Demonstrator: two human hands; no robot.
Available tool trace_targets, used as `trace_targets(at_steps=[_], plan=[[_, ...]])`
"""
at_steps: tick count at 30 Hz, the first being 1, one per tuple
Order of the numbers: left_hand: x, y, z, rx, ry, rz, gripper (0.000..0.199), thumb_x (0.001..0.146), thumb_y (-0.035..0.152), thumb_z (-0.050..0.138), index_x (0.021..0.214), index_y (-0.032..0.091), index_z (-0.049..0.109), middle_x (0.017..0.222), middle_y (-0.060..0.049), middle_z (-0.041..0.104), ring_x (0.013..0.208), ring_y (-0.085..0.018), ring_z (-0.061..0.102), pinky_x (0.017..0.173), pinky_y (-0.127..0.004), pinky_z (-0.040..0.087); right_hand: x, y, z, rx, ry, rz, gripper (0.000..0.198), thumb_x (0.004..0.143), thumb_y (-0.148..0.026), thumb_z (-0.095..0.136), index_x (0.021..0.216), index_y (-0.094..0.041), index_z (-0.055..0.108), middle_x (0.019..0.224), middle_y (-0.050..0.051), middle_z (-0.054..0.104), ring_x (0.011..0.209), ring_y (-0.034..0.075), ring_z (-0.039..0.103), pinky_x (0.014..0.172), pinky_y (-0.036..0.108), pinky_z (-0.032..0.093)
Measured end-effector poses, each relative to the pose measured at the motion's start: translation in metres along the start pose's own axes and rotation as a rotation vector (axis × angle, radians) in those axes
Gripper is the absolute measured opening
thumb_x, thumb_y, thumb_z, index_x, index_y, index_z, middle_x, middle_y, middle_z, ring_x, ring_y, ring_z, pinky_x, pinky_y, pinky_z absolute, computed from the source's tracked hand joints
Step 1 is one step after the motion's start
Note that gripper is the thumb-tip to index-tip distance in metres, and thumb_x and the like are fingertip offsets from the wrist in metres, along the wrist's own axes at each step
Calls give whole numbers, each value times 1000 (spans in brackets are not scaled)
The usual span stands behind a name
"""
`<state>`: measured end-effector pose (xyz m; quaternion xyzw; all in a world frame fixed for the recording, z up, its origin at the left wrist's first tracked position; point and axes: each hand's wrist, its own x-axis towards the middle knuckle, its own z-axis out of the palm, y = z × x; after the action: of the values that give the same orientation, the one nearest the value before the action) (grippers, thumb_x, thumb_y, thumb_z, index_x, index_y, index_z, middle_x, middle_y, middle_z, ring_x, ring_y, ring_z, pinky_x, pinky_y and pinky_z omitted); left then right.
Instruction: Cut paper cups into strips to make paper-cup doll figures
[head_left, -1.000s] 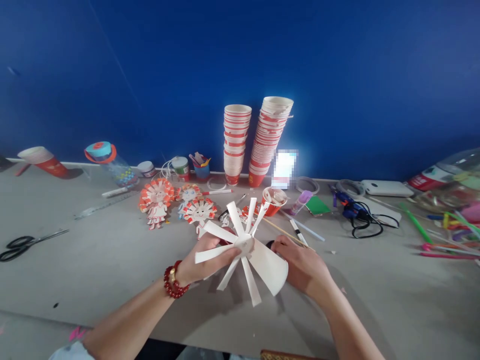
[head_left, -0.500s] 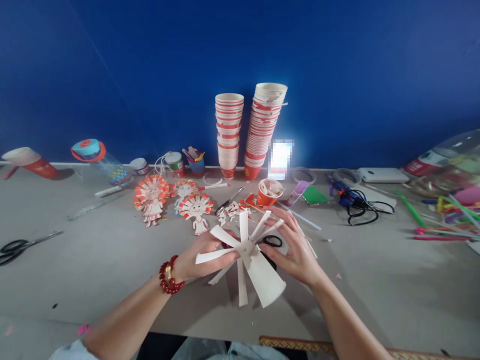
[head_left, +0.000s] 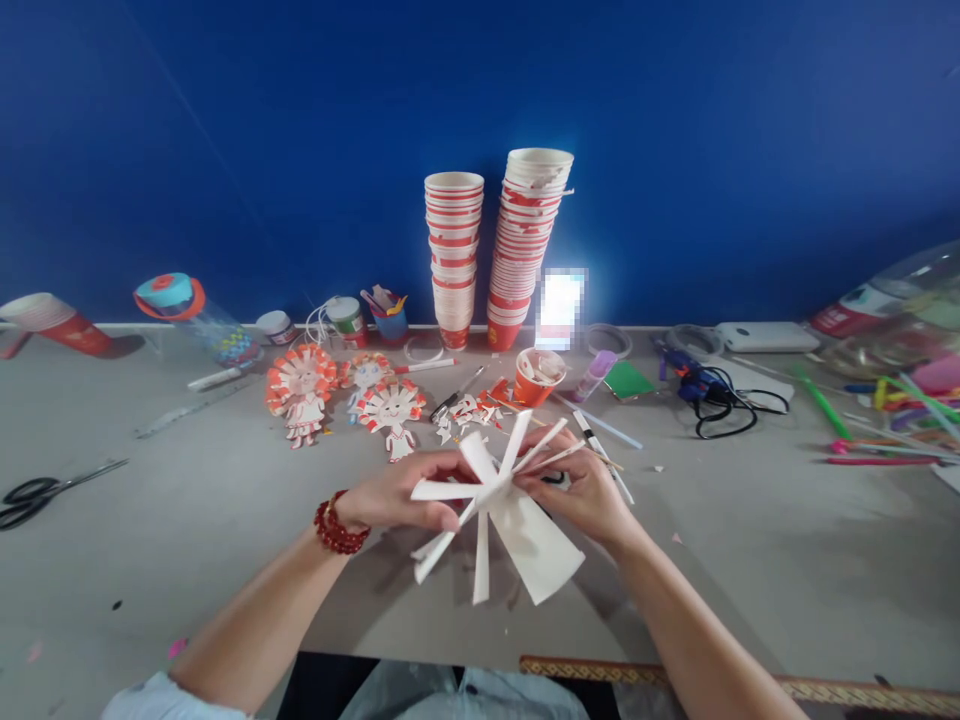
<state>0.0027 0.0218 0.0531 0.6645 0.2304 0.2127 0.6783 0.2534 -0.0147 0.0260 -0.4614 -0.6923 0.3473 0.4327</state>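
Observation:
A white paper cup cut into strips [head_left: 531,540] is held above the table between my hands, its strips fanned outward and one wide uncut section pointing toward me. My left hand [head_left: 409,495] grips it from the left, thumb in front and fingers behind. On the other side, my right hand [head_left: 581,490] is closed with thumb and fingertips on the narrow strips near the cup's base. A black loop [head_left: 555,479], like a scissors handle, shows partly behind my right fingers; whether it is held or lying below cannot be told.
Paper-cup dolls [head_left: 391,405] and red-white scraps [head_left: 469,415] lie beyond my hands. Two cup stacks [head_left: 453,260] stand by the blue wall, with an orange cup of scraps [head_left: 538,375] in front. Scissors [head_left: 52,490] lie at left, a corded glue gun [head_left: 697,390] and straws [head_left: 892,445] at right.
The cut cup has been turned and tilted between my hands. My right fingers, spread beside it before, have closed in on the strips. My left hand still holds its side.

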Motion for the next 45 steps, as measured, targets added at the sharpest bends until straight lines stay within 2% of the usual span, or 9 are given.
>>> trace_targets(at_steps=[2, 6, 9, 12, 17, 20, 24, 32, 45], plan=[[2, -9, -3, -289, -67, 56, 74, 68, 61, 67, 125, 16, 57, 129, -16, 57, 117, -34, 53, 99, -45, 41, -1, 1, 2, 165, 119, 138, 8, 75, -31, 73, 75, -25, 78, 97, 6, 70, 93, 27, 62, 82, 41, 50], [7, -25, 6, -585, 40, 173, 95, 58, 80, 58, 128, 15, 55, 136, -18, 51, 127, -39, 44, 106, -50, 34, -2, -2, 9, 423, 295, 390, 20, 70, -40, 77, 73, -19, 78, 90, 9, 72, 82, 26, 66, 62, 32, 53], [10, -30, 20, -556, 88, 120, 77, 60, 59, 75, 124, 19, 58, 132, -13, 56, 126, -36, 46, 106, -46, 36, -2, -5, 15, 450, 328, 427, 23, 69, -41, 78, 76, -19, 79, 81, 9, 73, 79, 26, 67, 57, 30, 53], [11, -31, 31, -517, 260, 17, 55, 70, 40, 75, 120, 20, 62, 125, -11, 63, 121, -32, 52, 104, -44, 40, -5, -5, 20, 458, 270, 395, 22, 73, -41, 75, 82, -21, 79, 89, 9, 74, 78, 25, 67, 58, 30, 53], [10, -32, 40, -341, 542, -72, 34, 80, 33, 66, 108, 14, 70, 104, -13, 73, 103, -29, 64, 94, -40, 48, -10, 6, 24, 342, 146, 288, 20, 80, -36, 69, 90, -22, 79, 87, 8, 75, 84, 27, 67, 71, 36, 54], [8, -29, 46, -241, 618, -57, 27, 80, 31, 67, 100, 14, 73, 97, -11, 74, 93, -27, 67, 83, -34, 53, -9, 6, 24, 255, 146, 198, 15, 79, -33, 70, 86, -23, 78, 94, 7, 75, 95, 29, 65, 81, 40, 53], [7, -22, 52, -136, 595, -2, 28, 83, 31, 63, 104, 15, 72, 97, -10, 74, 88, -25, 68, 79, -32, 53, -7, 2, 26, 155, 211, 110, 9, 76, -29, 72, 82, -24, 78, 104, 8, 72, 105, 30, 60, 89, 42, 49], [5, -17, 51, 117, 591, 74, 22, 83, 31, 61, 98, 18, 72, 87, -7, 72, 77, -21, 63, 79, -33, 50, -10, 7, 31, 135, 281, 81, 7, 76, -28, 72, 81, -26, 76, 95, 6, 71, 100, 29, 60, 89, 43, 46], [1, -7, 49, -209, 492, -34, 27, 83, 34, 61, 102, 18, 72, 102, -7, 74, 101, -24, 65, 87, -31, 52, -13, 5, 30, 276, 188, 89, 8, 82, -27, 68, 85, -24, 74, 91, 5, 69, 92, 25, 61, 84, 38, 47]])
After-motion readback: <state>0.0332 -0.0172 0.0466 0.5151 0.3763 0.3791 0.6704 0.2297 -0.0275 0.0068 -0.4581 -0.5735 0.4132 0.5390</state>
